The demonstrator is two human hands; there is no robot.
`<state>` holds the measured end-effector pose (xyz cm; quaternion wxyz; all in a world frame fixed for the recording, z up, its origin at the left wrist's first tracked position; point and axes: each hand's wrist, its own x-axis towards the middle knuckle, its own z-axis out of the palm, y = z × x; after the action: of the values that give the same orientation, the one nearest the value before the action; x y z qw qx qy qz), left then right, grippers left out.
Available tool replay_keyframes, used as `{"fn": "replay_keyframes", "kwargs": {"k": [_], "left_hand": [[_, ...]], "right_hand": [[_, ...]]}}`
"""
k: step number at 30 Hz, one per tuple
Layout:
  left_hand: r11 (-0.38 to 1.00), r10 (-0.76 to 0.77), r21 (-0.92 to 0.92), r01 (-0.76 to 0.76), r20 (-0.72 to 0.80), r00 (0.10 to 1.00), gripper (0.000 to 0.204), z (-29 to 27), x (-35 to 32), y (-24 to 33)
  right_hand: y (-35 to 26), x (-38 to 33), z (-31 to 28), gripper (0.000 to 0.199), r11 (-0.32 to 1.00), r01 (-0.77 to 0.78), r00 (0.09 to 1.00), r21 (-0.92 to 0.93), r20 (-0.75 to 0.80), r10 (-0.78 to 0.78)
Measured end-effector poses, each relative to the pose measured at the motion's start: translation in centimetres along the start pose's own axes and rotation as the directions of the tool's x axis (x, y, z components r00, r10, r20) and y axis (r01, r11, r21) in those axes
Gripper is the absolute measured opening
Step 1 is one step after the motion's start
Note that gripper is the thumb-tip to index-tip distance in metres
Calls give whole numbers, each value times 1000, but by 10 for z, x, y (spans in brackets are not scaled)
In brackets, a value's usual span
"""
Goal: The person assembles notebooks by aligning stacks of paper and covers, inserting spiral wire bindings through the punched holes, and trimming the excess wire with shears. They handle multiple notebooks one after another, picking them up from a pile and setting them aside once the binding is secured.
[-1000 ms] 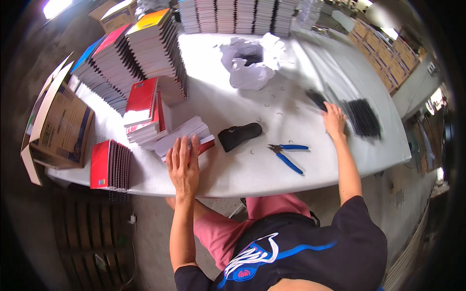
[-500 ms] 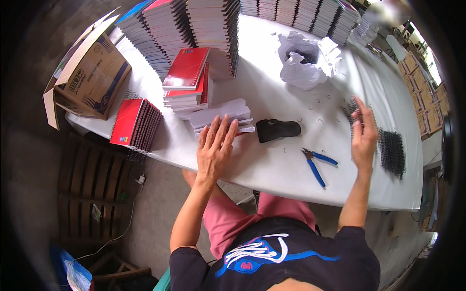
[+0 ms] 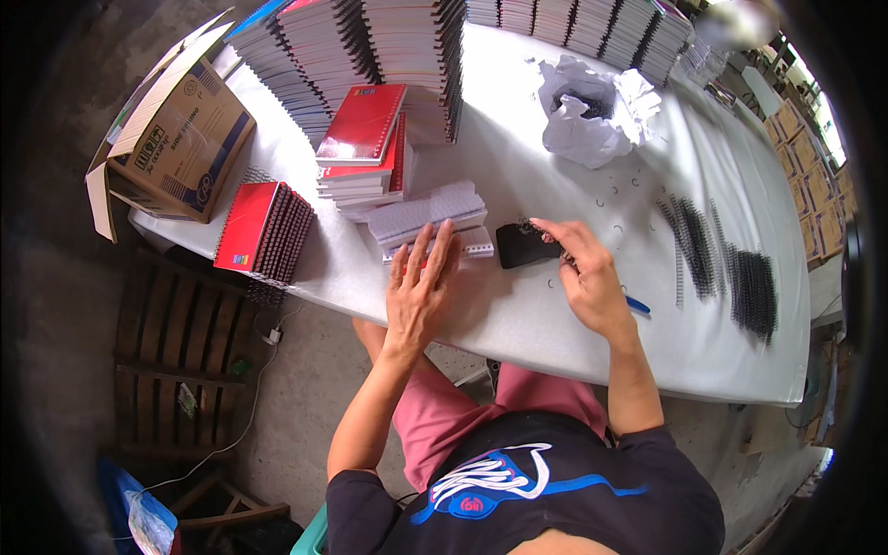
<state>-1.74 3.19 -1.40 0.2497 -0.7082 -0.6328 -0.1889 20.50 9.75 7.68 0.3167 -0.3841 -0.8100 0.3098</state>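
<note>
My left hand (image 3: pixel 423 291) lies flat, fingers stretched, on the near edge of a small stack of white punched paper (image 3: pixel 425 217). A bit of red cover shows beneath its fingers. My right hand (image 3: pixel 587 273) is closed above a black, smooth pad-like object (image 3: pixel 518 248). A dark binding coil (image 3: pixel 534 225) shows at its fingertips, most of it hidden by the fingers. Under that hand, only a blue handle of the cutting pliers (image 3: pixel 638 305) is visible. To the right lie loose black coils (image 3: pixel 694 245) and a denser bundle of coils (image 3: pixel 751 294).
Red spiral notebooks (image 3: pixel 254 227) stand at the left beside a cardboard box (image 3: pixel 180 148). More red notebooks (image 3: pixel 365 125) are piled before tall notebook stacks (image 3: pixel 412 79). Crumpled white paper (image 3: pixel 587 139) holds dark coils at the back. Small wire scraps (image 3: pixel 615 190) dot the white table.
My right hand has moved left from the loose coils to above the black pad, with a coil at its fingertips. It now covers most of the pliers. My left hand stays on the paper.
</note>
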Motion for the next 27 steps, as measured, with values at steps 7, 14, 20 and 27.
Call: {"fn": "replay_keyframes", "kwargs": {"k": [7,14,20,27], "left_hand": [[999,37,23,-37,8,999,62,-5,-1,0],[999,23,19,-25,118,993,70,-12,1,0],[984,112,139,-109,-13,994,63,-5,0,-1],[971,-204,-147,187,-108,973,45,2,31,16]], "right_hand": [[2,-3,3,61,1000,23,1000,12,11,-24],[-1,-5,6,59,1000,2,999,8,45,-2],[2,-8,4,59,1000,-18,997,22,72,16],[-3,-9,-1,32,976,-15,1000,216,12,13]]}}
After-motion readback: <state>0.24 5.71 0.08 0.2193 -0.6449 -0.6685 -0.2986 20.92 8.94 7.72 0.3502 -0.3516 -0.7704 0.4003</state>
